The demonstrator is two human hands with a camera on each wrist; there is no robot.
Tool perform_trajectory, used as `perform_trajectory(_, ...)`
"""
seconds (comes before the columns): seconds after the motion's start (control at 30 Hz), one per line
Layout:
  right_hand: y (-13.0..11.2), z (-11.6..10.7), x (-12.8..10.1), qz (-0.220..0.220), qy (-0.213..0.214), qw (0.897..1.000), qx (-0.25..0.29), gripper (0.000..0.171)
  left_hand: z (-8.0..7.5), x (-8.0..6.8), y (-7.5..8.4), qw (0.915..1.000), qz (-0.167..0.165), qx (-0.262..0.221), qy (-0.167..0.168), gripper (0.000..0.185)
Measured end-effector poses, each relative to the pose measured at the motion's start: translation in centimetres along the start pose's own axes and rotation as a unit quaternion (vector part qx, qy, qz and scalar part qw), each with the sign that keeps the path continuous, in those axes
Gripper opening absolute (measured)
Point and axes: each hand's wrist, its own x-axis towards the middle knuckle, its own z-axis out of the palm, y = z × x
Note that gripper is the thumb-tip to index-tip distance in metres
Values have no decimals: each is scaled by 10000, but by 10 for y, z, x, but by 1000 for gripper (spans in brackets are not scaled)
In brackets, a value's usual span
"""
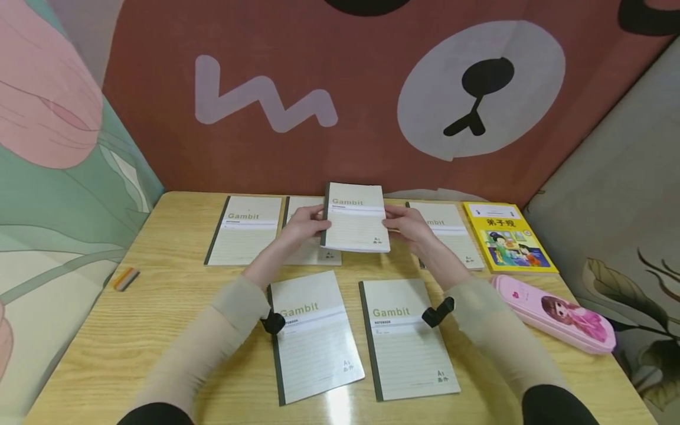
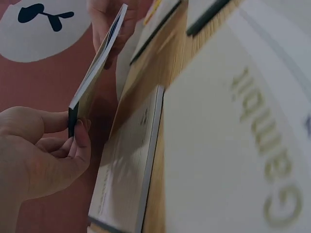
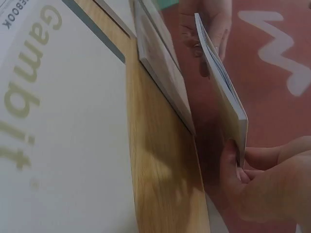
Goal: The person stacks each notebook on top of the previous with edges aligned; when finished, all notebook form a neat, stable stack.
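Observation:
Between both hands a Gambit notebook (image 1: 355, 221) is held up off the table, its cover toward the head camera. My left hand (image 1: 305, 225) pinches its dark spine edge, thumb in front and fingers behind. On the opposite edge, my right hand (image 1: 410, 224) grips it the same way. In the right wrist view the held notebook (image 3: 223, 80) appears edge-on, its pages slightly parted. Behind my left hand lies a second notebook (image 1: 313, 255), partly covered. A third notebook (image 1: 451, 236) lies partly behind my right hand.
Another notebook (image 1: 247, 227) lies at the back left. Nearer me are a tilted notebook (image 1: 319, 342) and one beside it (image 1: 411, 354), under my forearms. A yellow book (image 1: 510, 239), a pink pencil case (image 1: 552, 313) and an eraser (image 1: 126, 279) lie toward the table's sides. A wall stands behind.

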Motion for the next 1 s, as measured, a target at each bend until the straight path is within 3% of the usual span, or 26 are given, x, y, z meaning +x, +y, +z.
perform_trajectory(0.2, -4, 35, 11, -38, -159, 9999, 56, 57, -36, -11, -6, 9957, -88, 905, 152, 66)
perform_trajectory(0.37, -2, 58, 18, 102, -144, 9998, 22, 57, -51, -20, -16, 9886, -157, 1472, 261, 66)
perform_trajectory(0.57, 0, 78, 26, 370, -78, 9992, 128, 57, -59, -26, -28, 9769, -241, 2069, 478, 62)
perform_trajectory(0.7, 1, 86, 27, 470, -139, 9987, 115, 59, -61, -25, -33, 9698, -117, 2360, 605, 60)
perform_trajectory(0.87, 5, 90, 27, 344, -152, 9992, 150, 60, -59, -25, -39, 9639, 164, 2548, 751, 57)
perform_trajectory(1.0, 6, 93, 27, 209, -39, 9997, 138, 56, -56, -26, -42, 9623, 199, 2588, 818, 55)
